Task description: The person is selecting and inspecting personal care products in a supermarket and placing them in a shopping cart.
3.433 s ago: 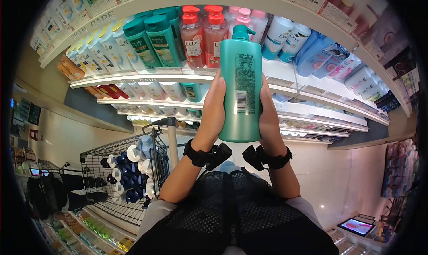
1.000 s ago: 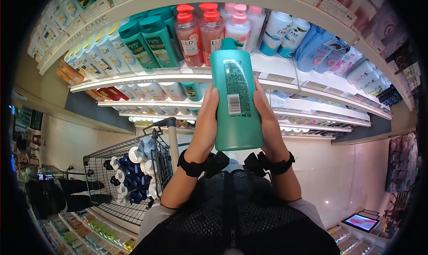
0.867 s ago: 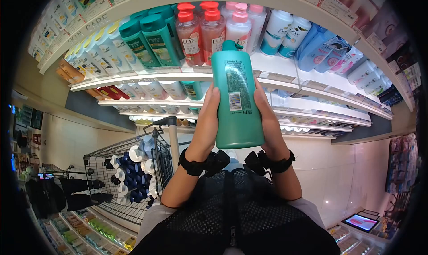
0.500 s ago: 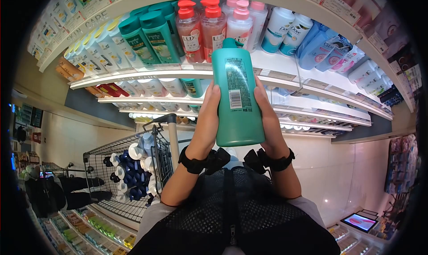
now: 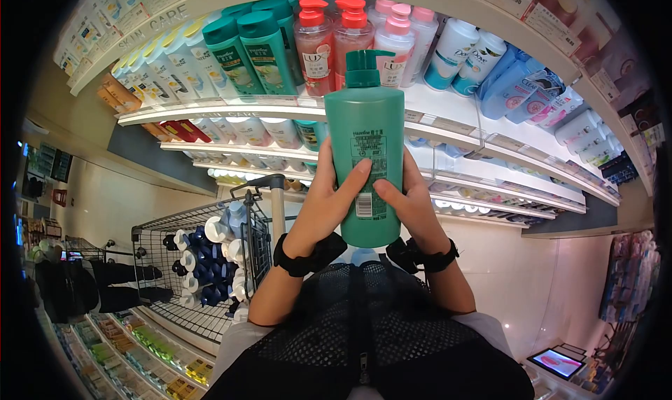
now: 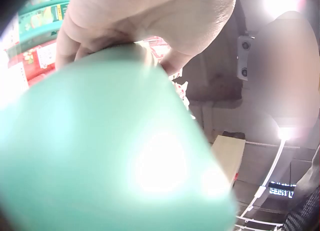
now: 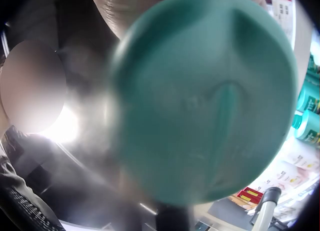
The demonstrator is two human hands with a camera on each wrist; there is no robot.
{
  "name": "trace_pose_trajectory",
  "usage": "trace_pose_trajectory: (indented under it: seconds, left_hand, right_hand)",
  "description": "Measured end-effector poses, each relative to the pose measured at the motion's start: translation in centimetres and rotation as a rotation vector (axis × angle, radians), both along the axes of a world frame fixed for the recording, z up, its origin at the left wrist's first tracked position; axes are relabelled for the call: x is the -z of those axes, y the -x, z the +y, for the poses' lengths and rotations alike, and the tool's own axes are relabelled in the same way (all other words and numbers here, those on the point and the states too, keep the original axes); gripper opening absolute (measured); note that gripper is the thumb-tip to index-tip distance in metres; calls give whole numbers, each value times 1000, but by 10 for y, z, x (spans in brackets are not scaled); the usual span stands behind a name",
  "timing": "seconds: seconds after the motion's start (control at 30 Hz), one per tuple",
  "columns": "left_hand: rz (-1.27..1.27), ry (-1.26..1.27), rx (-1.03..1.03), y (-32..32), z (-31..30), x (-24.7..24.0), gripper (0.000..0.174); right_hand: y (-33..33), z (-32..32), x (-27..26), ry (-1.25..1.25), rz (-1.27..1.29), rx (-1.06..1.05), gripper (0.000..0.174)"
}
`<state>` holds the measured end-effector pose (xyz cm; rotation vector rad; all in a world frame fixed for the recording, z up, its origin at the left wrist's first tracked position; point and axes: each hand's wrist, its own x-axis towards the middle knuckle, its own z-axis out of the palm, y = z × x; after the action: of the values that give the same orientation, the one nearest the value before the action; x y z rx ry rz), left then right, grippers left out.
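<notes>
Between my two hands, a green pump bottle (image 5: 367,120) stands roughly upright in front of the shelves in the head view, its printed back label and barcode facing me. My left hand (image 5: 323,207) grips its left side, thumb across the label. From the right side my right hand (image 5: 418,207) grips it, thumb also on the label; most other fingers are hidden behind it. The left wrist view is filled by the bottle's glossy body (image 6: 95,136), with my fingers curled round its far part. In the right wrist view the round bottle base (image 7: 200,116) covers most of my right hand.
Shelves hold green shampoo bottles (image 5: 266,57), red-capped LUX pump bottles (image 5: 315,57), white Dove bottles (image 5: 451,53) and blue packs (image 5: 514,92). A wire shopping cart (image 5: 157,239) with white and dark-blue bottles stands at my left. Another person's dark-clothed legs (image 5: 129,284) show beyond it.
Both thumbs have moved from the bottle's side edges inward onto its label. The bottle has tipped so its pump head shows more fully, and its base appears lower in view.
</notes>
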<state>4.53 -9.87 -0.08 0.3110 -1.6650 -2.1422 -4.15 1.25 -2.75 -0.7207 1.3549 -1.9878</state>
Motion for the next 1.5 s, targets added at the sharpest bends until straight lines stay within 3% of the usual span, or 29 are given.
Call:
trace_pose_trajectory:
  seconds: [0.13, 0.23, 0.3, 0.5, 0.67, 0.8, 0.97, 1.07, 1.23, 1.27, 1.3, 1.37, 1.4, 1.43, 1.5]
  left_hand:
    - [-8, 51, 28, -17, -2, -2, 54]
    - [-45, 89, 10, -24, -5, -7, 62]
    - [-43, 265, 7, -27, -8, -8, 64]
    - [-180, 357, -56, -33, -13, -4, 78]
    - [-163, 458, -221, -34, -9, -4, 73]
    - [-122, 392, -289, -33, -6, 3, 71]
    - [-162, 489, -362, -40, -3, -1, 70]
    - [-173, 431, -496, -51, 1, -4, 71]
    - [-150, 466, -680, -85, -1, -5, 70]
    - [-95, 387, -775, -101, -2, -1, 61]
    - [-306, 288, -644, -125, -3, -13, 65]
    - [-379, 433, -815, -149, -6, -15, 61]
    - [-376, 334, -951, -164, -10, -16, 56]
    - [-345, 637, -1016, -171, -14, -12, 50]
    - [-417, 376, -1136, -212, -23, -23, 43]
  right_hand:
    - [1, 4, 3, -63, 49, -184, 67]
    - [-1, 1, 5, -107, 260, -201, 67]
    - [-1, -2, 7, -148, 252, -216, 67]
    - [5, -11, 20, -191, 319, -256, 73]
    - [12, -18, 29, -208, 314, -375, 75]
    - [16, -18, 23, -241, 316, -441, 75]
    - [24, -18, 20, -294, 482, -603, 77]
    - [21, -25, 14, -270, 601, -678, 78]
    - [5, -43, 0, -264, 496, -807, 79]
    - [0, -55, 5, -160, 498, -846, 79]
    - [-5, -66, 9, -65, 514, -848, 79]
    - [-7, -78, 3, -140, 586, -888, 70]
    - [-16, -87, 3, -159, 609, -905, 66]
    - [-18, -87, 1, -176, 634, -889, 62]
    - [-23, -106, 8, -186, 547, -936, 52]
